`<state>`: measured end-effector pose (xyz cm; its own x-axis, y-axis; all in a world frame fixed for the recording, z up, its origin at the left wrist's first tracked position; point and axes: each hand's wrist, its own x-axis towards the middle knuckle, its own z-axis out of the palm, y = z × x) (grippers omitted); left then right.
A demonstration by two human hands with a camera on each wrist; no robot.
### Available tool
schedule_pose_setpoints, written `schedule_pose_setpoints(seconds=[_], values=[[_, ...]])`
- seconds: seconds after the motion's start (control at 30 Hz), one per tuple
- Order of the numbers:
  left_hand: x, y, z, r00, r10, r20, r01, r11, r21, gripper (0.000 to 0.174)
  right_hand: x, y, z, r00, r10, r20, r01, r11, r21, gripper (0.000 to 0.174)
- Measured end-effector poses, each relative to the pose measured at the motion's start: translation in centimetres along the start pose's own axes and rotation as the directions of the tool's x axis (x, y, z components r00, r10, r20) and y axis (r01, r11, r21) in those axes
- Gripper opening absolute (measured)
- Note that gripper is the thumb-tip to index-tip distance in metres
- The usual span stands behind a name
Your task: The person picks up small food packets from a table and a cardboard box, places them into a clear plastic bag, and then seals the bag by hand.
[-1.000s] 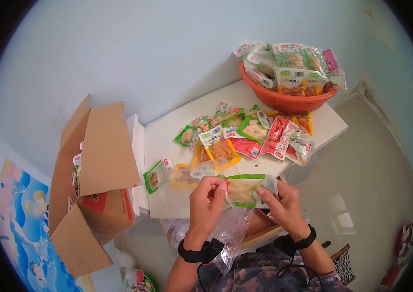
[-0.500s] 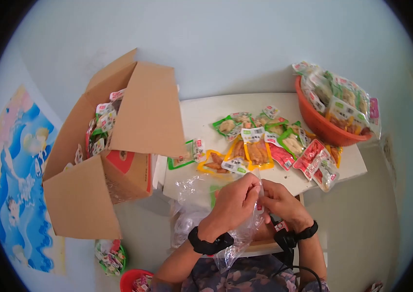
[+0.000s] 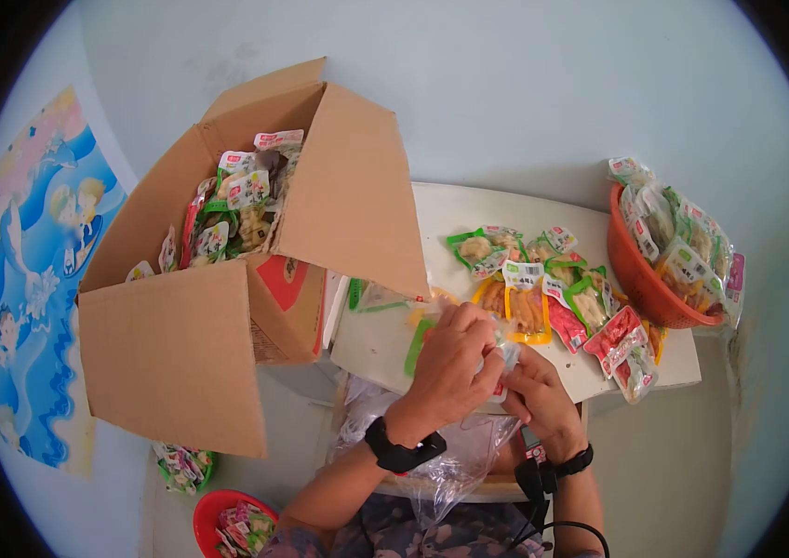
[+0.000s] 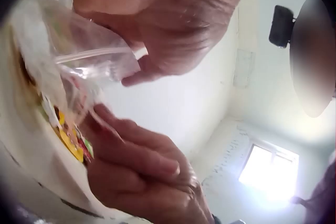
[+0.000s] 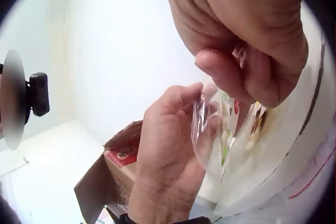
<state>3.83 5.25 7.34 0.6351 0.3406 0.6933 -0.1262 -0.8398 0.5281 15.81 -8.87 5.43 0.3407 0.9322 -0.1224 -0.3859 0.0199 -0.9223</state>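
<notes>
Over the table's front edge, my left hand (image 3: 450,367) pinches the rim of a clear plastic bag (image 3: 471,451) that hangs below both hands. Close by on the right, my right hand (image 3: 545,398) has curled fingers gripping the bag's other side. In the left wrist view, the bag film (image 4: 100,64) stretches between the left hand (image 4: 168,16) and the right hand (image 4: 147,169). The right wrist view shows film (image 5: 202,129) at the left fingertips. A green-edged packet (image 3: 419,346) is partly hidden behind the left hand; whether it is inside the bag I cannot tell.
An opened cardboard box (image 3: 167,325) full of packets stands left. Several food packets (image 3: 529,312) lie on the white table (image 3: 385,349). An orange basket (image 3: 646,284) heaped with packets sits right. A red tub (image 3: 208,523) and a green one are on the floor.
The head view has swung left, bringing the box nearer its middle. Both hands held a green-edged packet between them earlier; now they are close together, gripping the clear bag.
</notes>
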Motion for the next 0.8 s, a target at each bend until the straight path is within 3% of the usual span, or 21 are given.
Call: schedule_pose_setpoints(seconds=[0.03, 0.13, 0.23, 0.27, 0.33, 0.47, 0.53, 0.57, 0.67, 0.73, 0.8], values=[[-0.2, 0.4, 0.6, 0.997, -0.070, -0.022, 0.067, 0.993, -0.098, 0.009, 0.2, 0.5, -0.1, 1.000, -0.019, 0.004, 0.019, 0.999, 0.050, 0.019], [-1.0, 2.4, 2.7, 0.973, -0.232, -0.002, 0.215, 0.904, -0.371, 0.009, 0.2, 2.4, 1.4, 0.991, 0.042, -0.131, -0.046, 0.999, -0.028, 0.021], [-0.9, 3.4, 3.2, 0.960, -0.274, 0.052, 0.268, 0.852, -0.449, 0.008, 0.1, 2.8, 2.3, 0.975, -0.004, -0.224, 0.027, 0.994, 0.101, 0.021], [-1.0, 3.0, 3.7, 0.970, -0.242, 0.020, 0.219, 0.836, -0.504, 0.008, -0.1, 2.5, 1.8, 0.986, 0.032, -0.165, -0.018, 0.996, 0.084, 0.022], [-0.9, 3.6, 3.1, 0.941, -0.309, 0.140, 0.323, 0.690, -0.647, 0.009, -0.8, 1.4, 0.0, 0.993, 0.110, -0.047, -0.108, 0.993, 0.044, 0.025], [-1.5, 3.5, 3.5, 0.910, -0.330, 0.250, 0.384, 0.450, -0.806, 0.008, -1.1, 2.2, -2.2, 0.992, 0.118, -0.034, -0.122, 0.965, -0.232, 0.026], [-1.6, 2.8, 3.9, 0.939, -0.298, 0.173, 0.318, 0.555, -0.769, 0.008, -1.0, 1.2, -1.7, 0.987, 0.149, -0.053, -0.157, 0.902, -0.403, 0.027], [-1.7, 2.6, 3.9, 0.951, -0.279, 0.135, 0.283, 0.605, -0.744, 0.009, -1.0, 0.9, -1.1, 0.991, 0.115, -0.071, -0.133, 0.917, -0.376, 0.028], [-1.6, 4.4, 0.9, 0.982, -0.144, -0.124, 0.086, 0.918, -0.388, 0.018, -0.8, -0.1, 0.2, 0.990, 0.065, -0.127, -0.092, 0.969, -0.228, 0.028], [-2.8, 4.0, -1.7, 0.965, -0.075, -0.252, 0.059, 0.996, -0.069, 0.029, -0.9, -0.5, 0.0, 0.981, 0.106, -0.162, -0.111, 0.994, -0.022, 0.028], [-4.2, 3.1, -4.1, 0.925, -0.167, -0.340, 0.177, 0.984, -0.003, 0.038, -1.0, -0.4, -0.7, 0.983, 0.116, -0.145, -0.114, 0.993, 0.021, 0.027]])
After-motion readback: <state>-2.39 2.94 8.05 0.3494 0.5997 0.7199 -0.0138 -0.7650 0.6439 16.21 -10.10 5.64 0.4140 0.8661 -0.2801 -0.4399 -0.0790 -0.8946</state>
